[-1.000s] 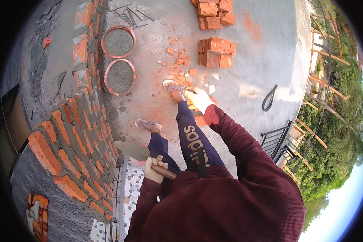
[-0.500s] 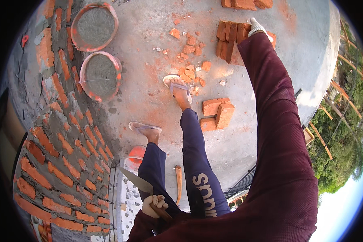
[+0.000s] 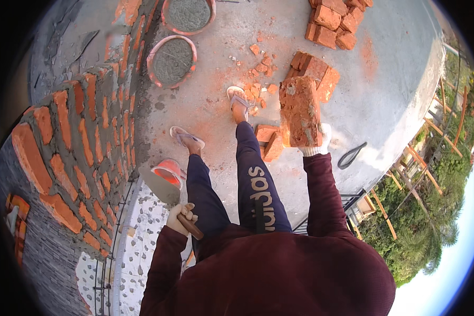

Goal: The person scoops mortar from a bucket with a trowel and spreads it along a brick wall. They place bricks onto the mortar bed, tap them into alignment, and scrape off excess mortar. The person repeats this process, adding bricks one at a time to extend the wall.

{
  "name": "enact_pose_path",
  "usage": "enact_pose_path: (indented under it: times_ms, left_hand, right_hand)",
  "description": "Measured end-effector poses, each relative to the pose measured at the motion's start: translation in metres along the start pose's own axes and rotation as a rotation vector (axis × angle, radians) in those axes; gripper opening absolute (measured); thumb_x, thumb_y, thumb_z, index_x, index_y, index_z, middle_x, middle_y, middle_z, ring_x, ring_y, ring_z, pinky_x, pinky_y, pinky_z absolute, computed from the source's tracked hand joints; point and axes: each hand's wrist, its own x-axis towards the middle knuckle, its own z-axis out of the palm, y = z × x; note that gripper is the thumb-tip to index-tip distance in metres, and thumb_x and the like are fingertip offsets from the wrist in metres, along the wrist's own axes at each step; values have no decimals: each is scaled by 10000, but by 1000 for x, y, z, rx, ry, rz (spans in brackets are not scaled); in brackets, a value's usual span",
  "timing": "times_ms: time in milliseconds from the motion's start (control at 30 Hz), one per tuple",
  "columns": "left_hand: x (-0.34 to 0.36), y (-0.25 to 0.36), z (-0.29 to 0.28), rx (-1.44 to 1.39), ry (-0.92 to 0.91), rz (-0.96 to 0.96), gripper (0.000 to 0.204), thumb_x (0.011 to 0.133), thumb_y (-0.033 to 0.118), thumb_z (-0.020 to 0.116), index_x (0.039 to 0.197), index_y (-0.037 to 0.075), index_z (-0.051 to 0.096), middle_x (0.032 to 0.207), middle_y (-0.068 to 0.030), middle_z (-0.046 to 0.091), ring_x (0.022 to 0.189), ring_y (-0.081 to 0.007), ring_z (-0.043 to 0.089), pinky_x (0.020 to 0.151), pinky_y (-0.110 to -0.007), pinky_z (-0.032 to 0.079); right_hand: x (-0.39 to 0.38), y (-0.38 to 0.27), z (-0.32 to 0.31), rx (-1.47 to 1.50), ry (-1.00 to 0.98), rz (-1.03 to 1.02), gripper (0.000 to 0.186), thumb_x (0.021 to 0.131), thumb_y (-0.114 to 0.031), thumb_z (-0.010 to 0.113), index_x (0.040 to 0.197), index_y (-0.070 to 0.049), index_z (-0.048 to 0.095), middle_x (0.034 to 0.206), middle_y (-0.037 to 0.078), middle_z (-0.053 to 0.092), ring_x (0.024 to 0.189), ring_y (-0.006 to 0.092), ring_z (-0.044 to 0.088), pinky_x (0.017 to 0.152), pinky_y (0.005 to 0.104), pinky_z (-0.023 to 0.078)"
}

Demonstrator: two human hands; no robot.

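A person in a maroon long-sleeved top [image 3: 279, 268] and navy trousers [image 3: 250, 158] stands on a grey concrete floor [image 3: 216, 110] with a rough orange-red clay brick [image 3: 300, 110] raised in the right hand [image 3: 323, 141], which wears a white knitted glove; that hand is closed on the brick's near right end, though some of its fingers are hidden; the left hand [image 3: 178, 217], in a pale glove, is curled tight around the brown wooden handle of a pointed grey steel trowel [image 3: 162, 187], its blade angled toward a mortared orange brick wall [image 3: 89, 147] at left and overlapping in view a small red-orange bucket [image 3: 168, 170]; whether blade and bucket touch cannot be told.

Beyond the raised brick, and partly covered by it, sits a low stack of orange bricks [image 3: 328, 84]; a larger brick pile [image 3: 334, 23] stands farther off, while a few loose bricks [image 3: 273, 146] lie just beside the right leg; broken orange rubble [image 3: 263, 67] is scattered past the flip-flop on the right foot; two round pink-rimmed tubs [image 3: 150, 66] of wet grey mortar [image 3: 173, 60] rest near the wall; a black loop [image 3: 352, 156] lies at right.
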Motion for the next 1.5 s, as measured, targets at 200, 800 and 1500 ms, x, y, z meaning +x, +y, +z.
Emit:
enact_pose_path:
  times_ms: [200,800,1500]
  left_hand:
    - [-92,-1,19,-409,-480,293,355,1056,371,558,1246,75,610,1296,-131,624,684,-93,509,699,-327,491]
    - [-243,-75,-143,-1194,-207,1423,554,1007,139,571,1513,9,388,1440,-194,554,1296,-355,589,1093,-528,496]
    - [-297,-37,-218,-1452,502,1663,592,1068,454,540,1400,-35,541,1168,-162,721,679,-134,646,625,-272,560]
  right_hand:
    - [-96,109,162,-203,-264,580,1031,725,-586,677,1571,-75,381,1573,227,419,1394,469,453,1117,627,422]
    - [-350,510,429,-2079,-2499,-73,846,849,-296,702,1562,15,369,1515,298,466,1399,429,467,1167,455,378]
    - [-334,774,572,-1565,-2785,122,1028,631,-324,877,1537,-44,476,1435,209,526,1361,329,509,1154,431,401]
